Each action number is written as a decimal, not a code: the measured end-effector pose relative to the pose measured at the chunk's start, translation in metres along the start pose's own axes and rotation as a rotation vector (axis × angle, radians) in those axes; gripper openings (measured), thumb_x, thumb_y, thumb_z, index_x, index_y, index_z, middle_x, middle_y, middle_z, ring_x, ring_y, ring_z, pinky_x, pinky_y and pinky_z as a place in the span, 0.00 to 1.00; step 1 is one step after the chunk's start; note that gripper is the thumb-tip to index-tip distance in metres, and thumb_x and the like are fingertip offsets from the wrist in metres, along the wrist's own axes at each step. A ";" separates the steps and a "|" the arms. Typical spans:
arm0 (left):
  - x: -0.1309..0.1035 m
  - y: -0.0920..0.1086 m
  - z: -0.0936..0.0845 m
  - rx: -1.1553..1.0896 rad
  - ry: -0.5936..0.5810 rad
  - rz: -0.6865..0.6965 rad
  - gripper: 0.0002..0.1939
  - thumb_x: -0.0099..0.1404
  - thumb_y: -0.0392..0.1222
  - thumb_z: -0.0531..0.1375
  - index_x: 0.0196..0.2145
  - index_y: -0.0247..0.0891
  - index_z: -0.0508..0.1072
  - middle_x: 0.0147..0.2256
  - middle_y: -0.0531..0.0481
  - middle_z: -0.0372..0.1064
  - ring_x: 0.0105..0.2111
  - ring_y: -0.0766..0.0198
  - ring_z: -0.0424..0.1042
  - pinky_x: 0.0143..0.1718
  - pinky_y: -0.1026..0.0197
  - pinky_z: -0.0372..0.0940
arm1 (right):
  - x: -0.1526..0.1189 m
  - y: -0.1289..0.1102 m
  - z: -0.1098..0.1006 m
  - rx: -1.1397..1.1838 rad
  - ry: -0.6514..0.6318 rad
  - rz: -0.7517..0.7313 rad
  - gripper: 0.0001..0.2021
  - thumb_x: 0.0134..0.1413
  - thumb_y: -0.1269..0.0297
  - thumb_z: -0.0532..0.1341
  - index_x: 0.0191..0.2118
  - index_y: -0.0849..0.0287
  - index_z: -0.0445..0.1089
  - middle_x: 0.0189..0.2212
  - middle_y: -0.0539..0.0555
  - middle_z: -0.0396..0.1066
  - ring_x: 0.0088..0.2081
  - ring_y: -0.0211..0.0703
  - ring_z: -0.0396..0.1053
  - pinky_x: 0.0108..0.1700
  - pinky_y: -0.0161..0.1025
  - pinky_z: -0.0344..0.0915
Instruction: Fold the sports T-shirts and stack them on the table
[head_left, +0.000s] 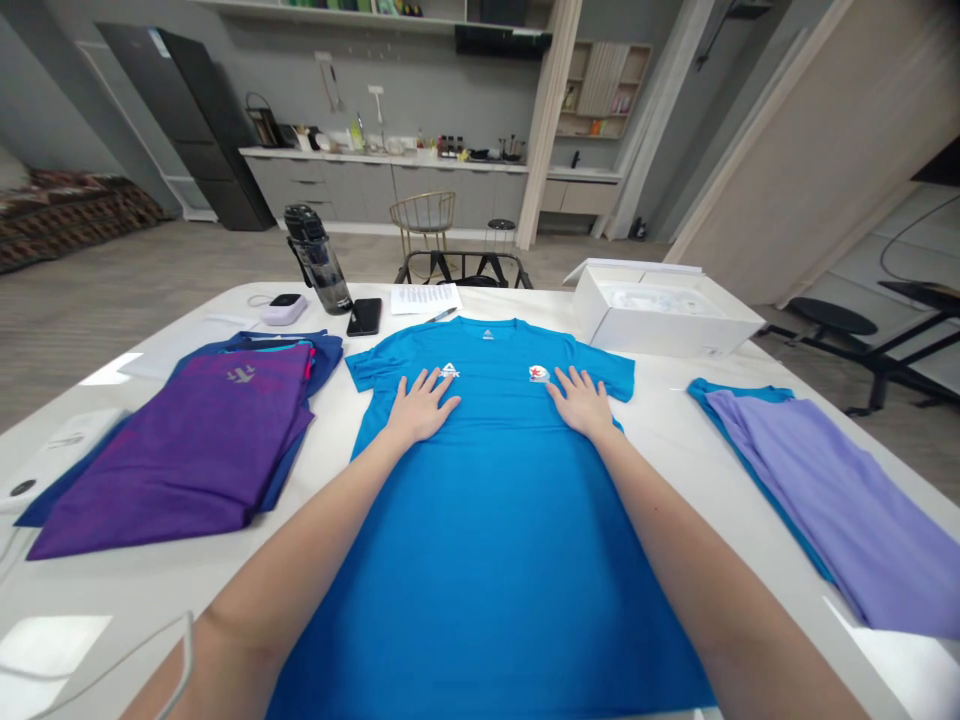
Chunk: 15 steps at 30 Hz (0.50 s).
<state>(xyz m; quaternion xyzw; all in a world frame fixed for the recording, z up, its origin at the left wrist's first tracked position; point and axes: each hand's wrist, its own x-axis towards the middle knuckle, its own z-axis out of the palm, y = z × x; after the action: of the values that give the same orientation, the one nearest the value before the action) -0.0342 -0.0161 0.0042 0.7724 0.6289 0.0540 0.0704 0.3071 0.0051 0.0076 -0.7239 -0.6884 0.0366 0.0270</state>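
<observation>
A blue T-shirt (487,520) lies spread out face up on the white table (356,440), its collar toward the far side. My left hand (422,408) rests flat on the shirt's chest with fingers apart, beside a white printed logo. On the other side of the chest, my right hand (583,402) is also flat and spread, near a white and red badge. Neither hand holds anything. The shirt's near edge runs down toward the bottom of the picture, between my forearms.
Folded purple shirts (187,440) lie at left, lilac and blue garments (840,500) at right. Behind stand a water bottle (319,262), a phone (364,317), paper (426,298) and an open white box (667,320). A white cable (187,650) crosses the near left corner.
</observation>
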 end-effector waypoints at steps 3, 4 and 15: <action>-0.028 0.002 -0.004 -0.002 0.025 -0.015 0.35 0.73 0.66 0.40 0.72 0.52 0.52 0.73 0.50 0.41 0.73 0.49 0.39 0.70 0.33 0.33 | -0.023 0.013 -0.008 -0.026 0.071 0.041 0.33 0.71 0.42 0.38 0.73 0.52 0.51 0.73 0.58 0.45 0.73 0.59 0.41 0.69 0.66 0.39; -0.039 0.005 -0.005 0.001 0.042 0.006 0.34 0.74 0.65 0.41 0.72 0.52 0.52 0.73 0.50 0.41 0.73 0.49 0.39 0.70 0.33 0.32 | -0.034 0.009 -0.010 -0.030 0.097 0.019 0.32 0.72 0.44 0.38 0.73 0.52 0.51 0.74 0.58 0.44 0.73 0.59 0.40 0.69 0.67 0.38; -0.164 0.044 -0.005 0.010 -0.034 0.251 0.33 0.73 0.66 0.43 0.72 0.61 0.48 0.73 0.54 0.38 0.73 0.46 0.38 0.68 0.26 0.28 | -0.180 -0.040 -0.005 0.040 -0.016 -0.327 0.34 0.68 0.36 0.41 0.74 0.39 0.46 0.74 0.51 0.41 0.74 0.60 0.38 0.69 0.72 0.34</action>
<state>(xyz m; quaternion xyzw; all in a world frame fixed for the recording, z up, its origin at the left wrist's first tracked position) -0.0256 -0.1852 0.0179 0.8461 0.5264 0.0461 0.0701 0.2584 -0.1729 0.0188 -0.6013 -0.7963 0.0514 0.0415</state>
